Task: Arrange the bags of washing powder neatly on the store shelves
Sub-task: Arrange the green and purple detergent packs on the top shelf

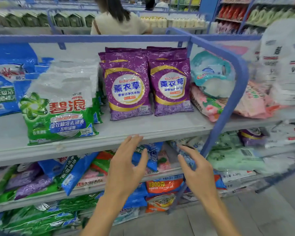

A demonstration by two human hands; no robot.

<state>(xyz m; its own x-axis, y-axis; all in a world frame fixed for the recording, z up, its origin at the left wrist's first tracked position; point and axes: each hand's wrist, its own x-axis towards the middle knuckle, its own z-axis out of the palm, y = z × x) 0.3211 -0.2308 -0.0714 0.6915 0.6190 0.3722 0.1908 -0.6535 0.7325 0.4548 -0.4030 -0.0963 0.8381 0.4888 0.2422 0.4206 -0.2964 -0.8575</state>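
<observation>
Two grips spread and empty, left hand [126, 169] and right hand [199, 176]: best to take slumped blue bag [153, 155] by both edges, stand upright, label outward.

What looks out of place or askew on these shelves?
The purple bags stand upright in neat rows, but right of them a teal bag lies slumped on tipped pink bags. The green-and-white bag sits forward of its row, leaning back. On the shelf below, bags lie jumbled, one blue bag tilted.
</observation>
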